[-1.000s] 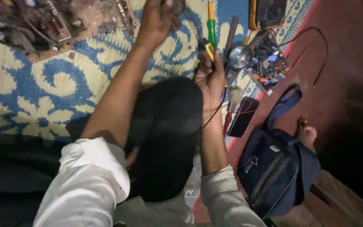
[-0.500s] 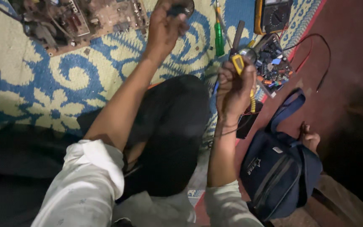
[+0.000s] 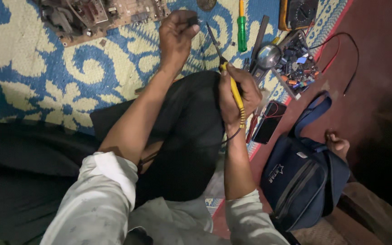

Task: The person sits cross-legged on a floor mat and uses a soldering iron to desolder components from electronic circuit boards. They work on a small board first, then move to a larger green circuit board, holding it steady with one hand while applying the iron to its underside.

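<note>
A small dark component [image 3: 192, 21] sits pinched between the fingertips of the left hand [image 3: 176, 31], held up over the blue-and-cream patterned mat [image 3: 32, 86]. The right hand [image 3: 237, 93] has its fingers closed around the yellow handle of a soldering iron [image 3: 230, 78], whose thin dark tip points up toward the component without touching it (a cord trails from the handle down past the wrist). Beyond the left hand lies a brown circuit board [image 3: 110, 16]. To the right are a green screwdriver [image 3: 242, 25], a magnifying glass [image 3: 268, 56], a tray of small parts [image 3: 298, 63] and a multimeter [image 3: 298, 13]. A navy bag [image 3: 302, 181] rests on the red floor.
</note>
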